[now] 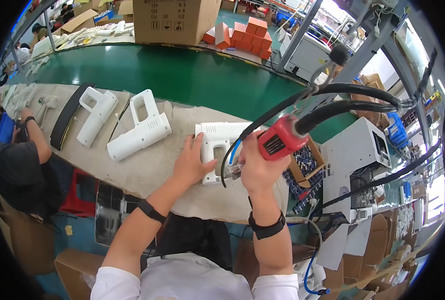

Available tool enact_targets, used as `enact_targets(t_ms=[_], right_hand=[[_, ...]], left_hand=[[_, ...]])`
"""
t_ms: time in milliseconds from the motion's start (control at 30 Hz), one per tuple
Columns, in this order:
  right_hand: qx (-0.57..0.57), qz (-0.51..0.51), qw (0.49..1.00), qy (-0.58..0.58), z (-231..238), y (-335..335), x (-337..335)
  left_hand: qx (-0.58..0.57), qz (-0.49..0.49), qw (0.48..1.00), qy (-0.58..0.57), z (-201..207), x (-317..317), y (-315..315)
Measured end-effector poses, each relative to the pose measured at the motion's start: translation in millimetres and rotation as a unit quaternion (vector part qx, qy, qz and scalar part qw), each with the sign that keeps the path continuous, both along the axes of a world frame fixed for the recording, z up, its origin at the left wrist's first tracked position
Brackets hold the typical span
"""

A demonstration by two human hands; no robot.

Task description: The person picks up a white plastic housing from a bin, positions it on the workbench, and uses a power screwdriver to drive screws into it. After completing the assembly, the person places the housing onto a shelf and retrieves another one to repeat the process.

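Note:
A white plastic gun-shaped housing [213, 131] with a looped handle and a patch of small holes lies on the covered bench in front of me. My left hand [192, 159] grips its left end, fingers along the edge and thumb against the handle. My right hand [263, 167] is wrapped round a red electric screwdriver [282, 137], held over the housing's right part. The driver's tip is hidden behind my hand and a cable. Two similar white housings, a nearer one [141, 134] and a farther one [96, 117], lie to the left.
Thick black cables [350, 106] run from the driver to the upper right. Beside my right hand stands a cardboard box [310, 165] among small dark parts. A white machine [355, 155] stands at right. A co-worker [22, 165] works at the bench's left end, near a red stool [80, 192].

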State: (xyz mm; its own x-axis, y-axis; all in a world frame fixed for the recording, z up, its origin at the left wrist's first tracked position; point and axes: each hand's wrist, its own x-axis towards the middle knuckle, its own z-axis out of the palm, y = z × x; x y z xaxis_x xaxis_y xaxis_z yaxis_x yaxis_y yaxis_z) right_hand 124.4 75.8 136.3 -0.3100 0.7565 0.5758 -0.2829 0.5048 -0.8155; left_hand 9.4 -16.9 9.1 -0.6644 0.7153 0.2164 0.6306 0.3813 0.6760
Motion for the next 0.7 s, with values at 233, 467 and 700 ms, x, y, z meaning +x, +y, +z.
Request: enact_targets(t_ms=[233,467,700], right_hand=[[-0.008,0.019,1.0,0.011,34,-20,6],[-0.032,0.105,0.993,0.041,66,-54,0],[-0.043,0.103,0.994,0.014,49,-50,-13]], left_hand=[[0.007,0.002,1.0,-0.007,-1,-3,-5],[0.024,-0.005,0.999,-0.025,-19,-8,-1],[0.061,-0.019,0.998,-0.018,-38,-12,5]])
